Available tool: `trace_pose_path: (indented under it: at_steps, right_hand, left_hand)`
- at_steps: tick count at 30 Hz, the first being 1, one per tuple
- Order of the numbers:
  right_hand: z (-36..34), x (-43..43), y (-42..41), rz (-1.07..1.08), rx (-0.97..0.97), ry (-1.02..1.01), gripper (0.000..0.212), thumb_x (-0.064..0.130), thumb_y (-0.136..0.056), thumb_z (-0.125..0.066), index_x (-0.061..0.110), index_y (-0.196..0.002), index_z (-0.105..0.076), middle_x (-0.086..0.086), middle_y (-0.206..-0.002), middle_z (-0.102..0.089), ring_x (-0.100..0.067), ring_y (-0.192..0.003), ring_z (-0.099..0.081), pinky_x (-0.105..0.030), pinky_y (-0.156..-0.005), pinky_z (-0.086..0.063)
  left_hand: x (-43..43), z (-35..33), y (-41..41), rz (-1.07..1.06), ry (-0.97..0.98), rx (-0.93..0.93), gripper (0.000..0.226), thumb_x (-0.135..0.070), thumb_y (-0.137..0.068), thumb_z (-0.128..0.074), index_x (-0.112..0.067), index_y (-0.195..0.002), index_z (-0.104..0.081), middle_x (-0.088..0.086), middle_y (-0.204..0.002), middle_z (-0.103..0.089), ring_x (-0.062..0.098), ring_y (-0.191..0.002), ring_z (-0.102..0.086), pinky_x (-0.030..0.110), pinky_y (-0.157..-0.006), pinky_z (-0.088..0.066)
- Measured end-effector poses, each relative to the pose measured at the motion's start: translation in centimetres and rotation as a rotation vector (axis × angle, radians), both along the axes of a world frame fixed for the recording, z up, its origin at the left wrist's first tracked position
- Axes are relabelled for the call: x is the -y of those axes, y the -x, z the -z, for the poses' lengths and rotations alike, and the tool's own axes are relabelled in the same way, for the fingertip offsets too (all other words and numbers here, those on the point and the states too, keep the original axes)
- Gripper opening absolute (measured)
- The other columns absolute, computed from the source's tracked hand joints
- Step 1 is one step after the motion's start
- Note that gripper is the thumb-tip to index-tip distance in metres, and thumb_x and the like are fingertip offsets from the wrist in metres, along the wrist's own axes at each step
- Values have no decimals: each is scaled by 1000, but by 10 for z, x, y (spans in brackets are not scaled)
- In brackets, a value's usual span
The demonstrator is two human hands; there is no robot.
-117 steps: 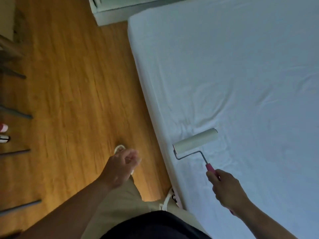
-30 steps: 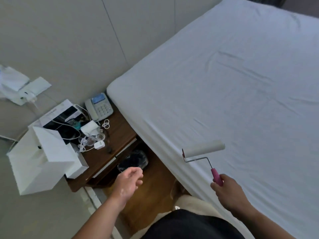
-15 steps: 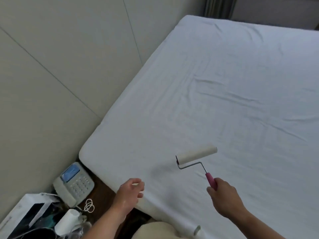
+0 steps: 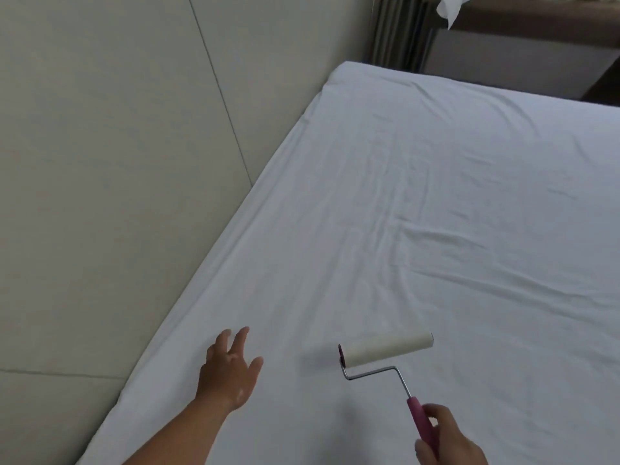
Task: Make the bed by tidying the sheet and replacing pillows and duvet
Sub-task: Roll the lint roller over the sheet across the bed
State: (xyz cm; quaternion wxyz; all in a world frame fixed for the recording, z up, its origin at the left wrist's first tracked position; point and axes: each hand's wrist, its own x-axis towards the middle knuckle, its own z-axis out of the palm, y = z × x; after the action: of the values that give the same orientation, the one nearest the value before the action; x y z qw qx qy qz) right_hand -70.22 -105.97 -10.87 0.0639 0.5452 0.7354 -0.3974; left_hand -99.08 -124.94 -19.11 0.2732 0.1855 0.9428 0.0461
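A white fitted sheet (image 4: pixel 436 203) covers the whole bed, with creases across its middle. My right hand (image 4: pixel 448 441) grips the pink handle of a lint roller (image 4: pixel 385 353), whose white roll sits on or just above the sheet at the lower centre. My left hand (image 4: pixel 229 370) is open over the sheet near the bed's left edge, fingers spread, holding nothing. No pillows or duvet are in view.
A pale panelled wall (image 4: pixel 117 162) runs along the bed's left edge. Beyond the far corner stand a dark curtain (image 4: pixel 399 31) and a dark ledge with a bit of white cloth (image 4: pixel 451 8) hanging from it.
The view has swung up from the floor and nightstand onto the head end of the bed. My left hand has moved out over the sheet and spread its fingers. The roller stays in my right hand.
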Motion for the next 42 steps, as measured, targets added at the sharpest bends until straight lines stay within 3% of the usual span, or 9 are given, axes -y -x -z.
trace_pose_path:
  at_steps: [5, 10, 13, 16, 21, 23, 28, 36, 42]
  right_hand:
    - [44, -60, 147, -139, -106, -9, 33, 15, -90, -62, 37, -108, -48, 12, -83, -66, -7, -76, -60, -16, -63, -42]
    - [111, -110, 306, 62, -388, 77, 27, 19, -94, -56, 29, -119, -49, 0, -89, -66, -23, -75, -67, -38, -63, -53]
    - [141, -119, 349, 102, -475, 146, 26, 23, -97, -55, 26, -122, -49, -3, -95, -66, -24, -77, -67, -36, -61, -59]
    - [146, -123, 340, -132, -378, 18, 12, 29, -101, -51, 30, -112, -48, 3, -99, -63, -13, -80, -62, -12, -54, -46]
    - [174, -174, 271, -458, -56, -677, 44, 50, -93, -41, 28, -125, -62, 3, -132, -59, -23, -125, -52, -44, -104, -39]
    - [187, -188, 252, -487, -6, -718, 49, 52, -94, -40, 30, -134, -58, 1, -143, -53, -23, -134, -46, -51, -112, -33]
    - [224, -197, 252, -481, -50, -767, 53, 50, -94, -38, 28, -138, -57, 0, -147, -51, -23, -137, -44, -53, -116, -28]
    - [248, -199, 254, -364, -249, -889, 54, 47, -89, -46, 21, -132, -67, -5, -144, -57, -25, -132, -51, -57, -111, -34]
    - [250, -199, 258, -346, -271, -948, 52, 46, -90, -45, 21, -129, -69, -5, -141, -60, -25, -127, -55, -57, -108, -37]
  left_hand:
    - [-49, 75, 76, 166, 116, -70, 67, -72, -96, -14, -52, -154, 13, -7, -166, 24, 24, -154, 15, 53, -123, -1]
    - [-46, 135, 81, 155, -93, -332, 67, -75, -93, -20, -44, -144, -51, 2, -155, -47, 31, -135, -50, 61, -107, -30]
    - [-47, 139, 81, 162, -89, -443, 64, -74, -90, -30, -41, -137, -59, 2, -148, -55, 30, -128, -57, 58, -105, -33]
    - [-53, 134, 84, 133, -110, -468, 58, -68, -80, -48, -36, -123, -72, 5, -133, -66, 34, -112, -65, 55, -96, -40]
    - [-149, 97, 119, 74, -295, -352, 61, -63, -98, -24, -23, -85, -68, 2, -90, -59, 32, -91, -55, 45, -81, -50]
    - [-215, 81, 116, 54, -396, -259, 56, -67, -92, -27, -24, -100, -61, 0, -102, -57, 26, -102, -55, 39, -88, -50]
    - [-310, 76, 105, 131, -155, -236, 40, -42, -99, -49, -15, -127, -40, 7, -128, -50, 28, -117, -51, 37, -93, -46]
    - [-220, 50, 152, -14, -293, 49, 24, -51, -104, -33, -30, -97, -43, -4, -74, -62, 21, -75, -58, 41, -79, -52]
    - [-252, 18, 237, 239, -304, -359, 33, -43, -106, -28, -22, -109, -53, 10, -86, -68, 39, -85, -62, 39, -71, -42]
